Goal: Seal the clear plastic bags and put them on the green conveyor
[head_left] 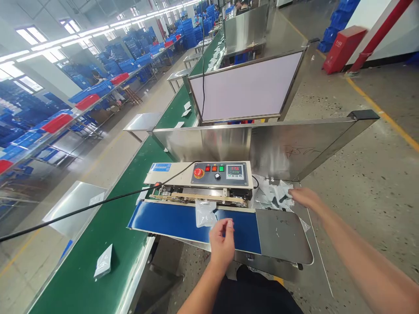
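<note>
A band sealing machine (pixel 198 174) with a control panel stands before me. A small clear plastic packet (pixel 205 213) lies on its blue conveyor belt (pixel 176 220), its top edge at the sealing slot. My left hand (pixel 222 242) is over the belt just right of that packet, fingers curled toward the thumb, with nothing visible in them. To the right, my right hand (pixel 304 197) reaches to a pile of plastic packets (pixel 273 194) beside the machine. Its fingertips are closed on the edge of a packet in the pile, partly hidden.
A green conveyor (pixel 85 257) runs along the left, with a white packet (pixel 104 261) on it. Behind the machine stands a metal partition (pixel 209 141). A black cable (pixel 98 203) crosses in front at left. A grey metal plate (pixel 283 231) extends right of the belt.
</note>
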Available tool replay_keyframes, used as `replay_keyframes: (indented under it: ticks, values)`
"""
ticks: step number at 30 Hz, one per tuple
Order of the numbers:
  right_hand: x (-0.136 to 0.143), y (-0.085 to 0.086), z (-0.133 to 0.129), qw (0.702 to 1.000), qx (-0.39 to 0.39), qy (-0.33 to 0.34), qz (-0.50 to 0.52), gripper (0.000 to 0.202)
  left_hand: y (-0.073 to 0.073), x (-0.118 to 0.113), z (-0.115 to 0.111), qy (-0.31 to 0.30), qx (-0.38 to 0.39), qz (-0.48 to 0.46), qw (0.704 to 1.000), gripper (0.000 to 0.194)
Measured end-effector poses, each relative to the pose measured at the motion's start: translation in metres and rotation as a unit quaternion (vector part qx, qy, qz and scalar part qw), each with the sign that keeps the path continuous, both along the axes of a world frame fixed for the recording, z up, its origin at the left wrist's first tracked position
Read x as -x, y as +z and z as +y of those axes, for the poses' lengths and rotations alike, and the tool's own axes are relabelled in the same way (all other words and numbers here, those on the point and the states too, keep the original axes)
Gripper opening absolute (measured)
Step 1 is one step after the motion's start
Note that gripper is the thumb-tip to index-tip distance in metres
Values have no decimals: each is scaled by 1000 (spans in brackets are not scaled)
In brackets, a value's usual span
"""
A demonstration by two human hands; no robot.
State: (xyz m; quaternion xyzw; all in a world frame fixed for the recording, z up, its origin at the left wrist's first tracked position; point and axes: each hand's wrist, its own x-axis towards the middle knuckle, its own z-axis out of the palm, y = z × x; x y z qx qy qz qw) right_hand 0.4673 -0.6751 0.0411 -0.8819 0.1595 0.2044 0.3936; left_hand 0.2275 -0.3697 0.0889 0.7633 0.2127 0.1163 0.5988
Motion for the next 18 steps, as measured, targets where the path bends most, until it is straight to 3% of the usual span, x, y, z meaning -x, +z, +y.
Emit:
replay_keyframes:
  ticks: [3,6,9,11,14,18]
  values:
    - [6,43,-13,995,-58,44,66,30,8,-24,-30,-128,-55,-72,988,36]
    - [27,84,-8,978,-144,103,107,32,16,-57,-57,-223,-98,-151,958,43]
    - [60,108,8,957,-222,146,121,37,16,-79,-76,-290,-94,-165,938,39]
    - [83,112,16,950,-267,143,74,46,12,-81,-81,-296,-56,-126,945,33]
    - [116,98,21,947,-299,110,-40,66,0,-70,-83,-230,45,-34,971,47]
    - [150,62,26,975,-208,28,-78,59,-19,-57,-78,-192,116,45,973,56]
